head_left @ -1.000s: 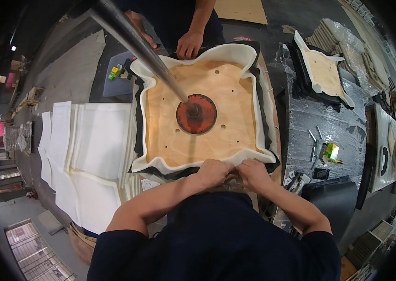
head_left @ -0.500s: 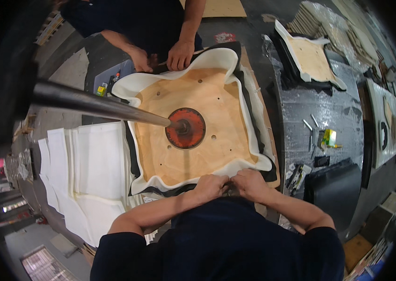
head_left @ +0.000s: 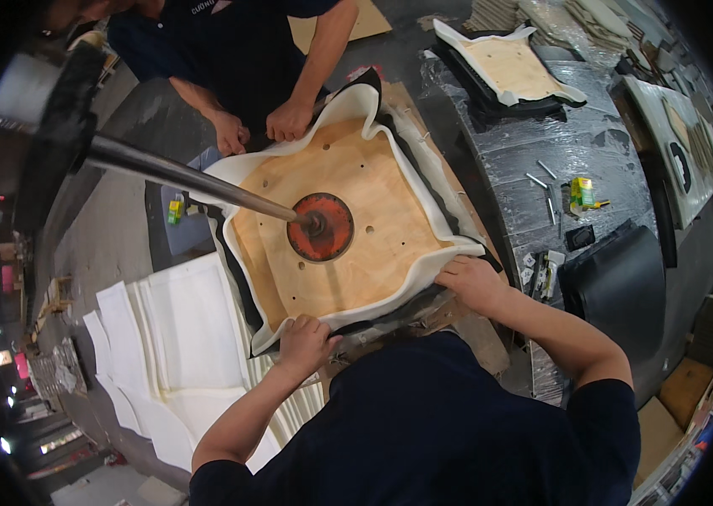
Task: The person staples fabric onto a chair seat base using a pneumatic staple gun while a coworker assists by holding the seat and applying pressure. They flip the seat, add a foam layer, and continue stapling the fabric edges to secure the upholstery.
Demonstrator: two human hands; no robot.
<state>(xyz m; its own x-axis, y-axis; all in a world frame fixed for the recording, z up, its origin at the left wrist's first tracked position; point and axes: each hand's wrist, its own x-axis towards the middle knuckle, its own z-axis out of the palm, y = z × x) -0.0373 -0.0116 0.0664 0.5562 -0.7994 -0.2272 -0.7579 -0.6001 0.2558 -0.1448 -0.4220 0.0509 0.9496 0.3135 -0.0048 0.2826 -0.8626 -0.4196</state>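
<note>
A square plywood panel (head_left: pixel 386 198) with small holes lies in front of me, with raised white foam padding (head_left: pixel 378 302) around its edge. Black cover material (head_left: pixel 403 309) shows outside the foam. A round red disc (head_left: pixel 336 226) on the end of a metal rod (head_left: pixel 196 180) rests on the panel's middle. At the near left corner, the fingers of my left hand (head_left: pixel 304 344) curl over the foam edge. Near the right corner, my right hand (head_left: pixel 473 284) grips the same edge; its fingertips are partly hidden. Another person's hands (head_left: pixel 287 122) hold the far edge.
White foam sheets (head_left: pixel 192 316) are stacked at left. On the right, a plastic-wrapped table (head_left: pixel 508 160) carries a second padded panel (head_left: pixel 513 67), metal tubes (head_left: pixel 550 207), a yellow-green box (head_left: pixel 582 194) and a black padded piece (head_left: pixel 614 278). A bluish bin (head_left: pixel 188 232) sits beyond the foam sheets.
My hands have moved apart from the middle of the near edge, the left toward the left corner, the right toward the right corner. The view has turned and shifted.
</note>
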